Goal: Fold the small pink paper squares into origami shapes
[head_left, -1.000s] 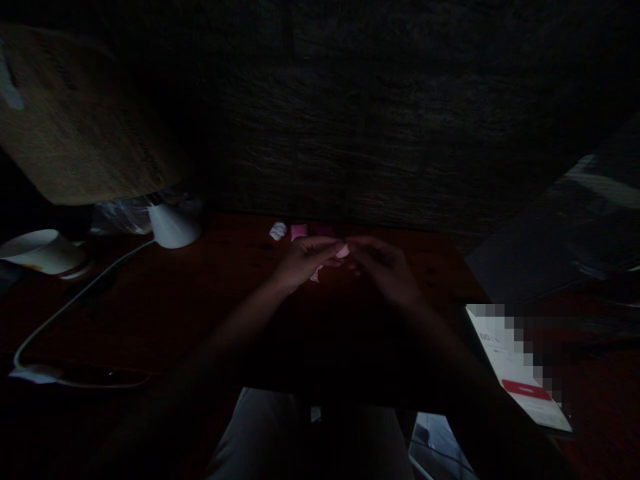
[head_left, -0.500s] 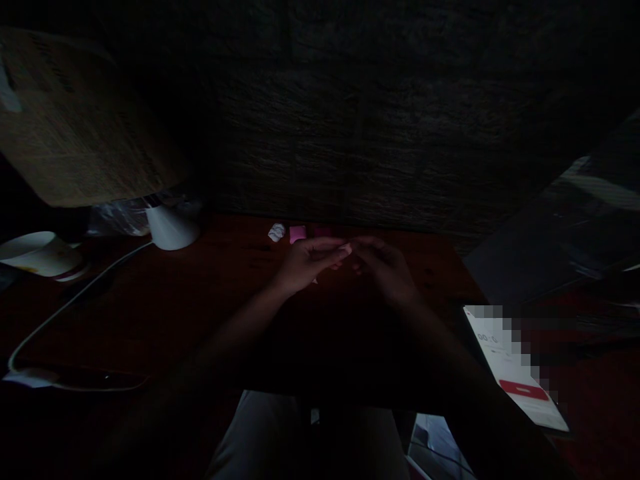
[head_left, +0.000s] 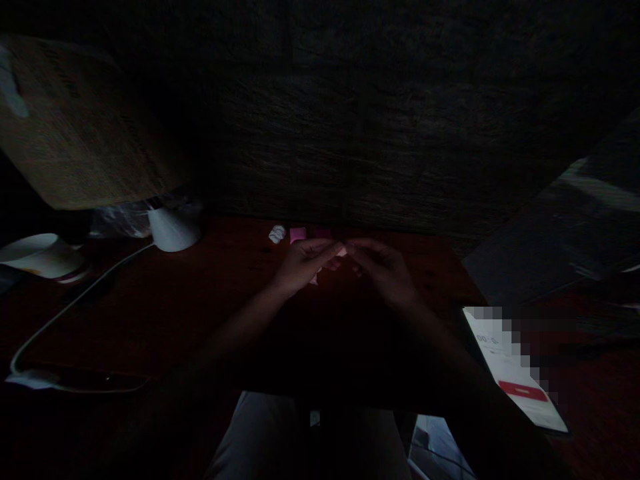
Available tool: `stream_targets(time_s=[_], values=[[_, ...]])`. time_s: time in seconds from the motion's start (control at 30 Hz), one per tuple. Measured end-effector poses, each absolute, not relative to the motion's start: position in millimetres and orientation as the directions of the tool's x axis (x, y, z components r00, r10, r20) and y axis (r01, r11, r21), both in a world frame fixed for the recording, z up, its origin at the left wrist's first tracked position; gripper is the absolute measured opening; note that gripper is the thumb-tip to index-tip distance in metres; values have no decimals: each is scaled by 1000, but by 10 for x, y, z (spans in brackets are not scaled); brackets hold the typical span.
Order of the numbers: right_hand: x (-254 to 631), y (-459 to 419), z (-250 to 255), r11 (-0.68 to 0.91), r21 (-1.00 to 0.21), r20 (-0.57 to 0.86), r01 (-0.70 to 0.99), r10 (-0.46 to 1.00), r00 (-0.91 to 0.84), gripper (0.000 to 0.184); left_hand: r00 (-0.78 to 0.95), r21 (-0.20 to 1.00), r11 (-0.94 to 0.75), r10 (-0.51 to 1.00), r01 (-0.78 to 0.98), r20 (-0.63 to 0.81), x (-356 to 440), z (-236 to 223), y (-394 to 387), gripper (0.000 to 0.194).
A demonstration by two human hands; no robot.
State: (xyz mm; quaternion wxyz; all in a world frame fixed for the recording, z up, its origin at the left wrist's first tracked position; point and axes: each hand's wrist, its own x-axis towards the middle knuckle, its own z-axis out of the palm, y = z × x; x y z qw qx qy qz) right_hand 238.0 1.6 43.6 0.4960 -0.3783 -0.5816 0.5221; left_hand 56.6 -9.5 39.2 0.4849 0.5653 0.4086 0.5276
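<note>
In dim light my left hand and my right hand meet over the dark wooden table. Between their fingertips is a small pale pink piece, too dark to name its kind. Both hands are closed in a pinch on it. Beyond my left hand lie a crumpled white wad, a bright pink square and a darker magenta piece, partly hidden by the fingers. A pale scrap shows just under my left hand.
On the left stand a lamp with a white base and brown shade, and a white paper cup. A white cord runs along the table. A lit tablet-like screen lies at the right edge; a dark wall rises behind.
My fingertips have shifted slightly to the left with the pale piece, and less of it shows. More of the pale scrap under my left hand is visible.
</note>
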Motion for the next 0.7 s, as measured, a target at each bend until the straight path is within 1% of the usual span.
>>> stream_targets(time_s=[0.17,0.37,0.53,0.63,0.7], values=[[2377,23,439,176,-982,185,-70,969,-166,37,77,977,-208,974,-47,211,581,397,-102,43],[2372,9,461,188,-981,194,-53,969,-151,35,55,948,-314,947,-44,316,599,401,-123,30],[2356,10,453,158,-984,170,-86,974,-149,33,57,918,-395,918,32,393,611,389,-121,25],[2354,11,444,160,-983,172,-94,974,-145,33,53,904,-420,907,73,417,614,379,-115,22],[2354,7,444,167,-982,178,-84,974,-138,31,62,909,-412,911,65,408,615,371,-108,22]])
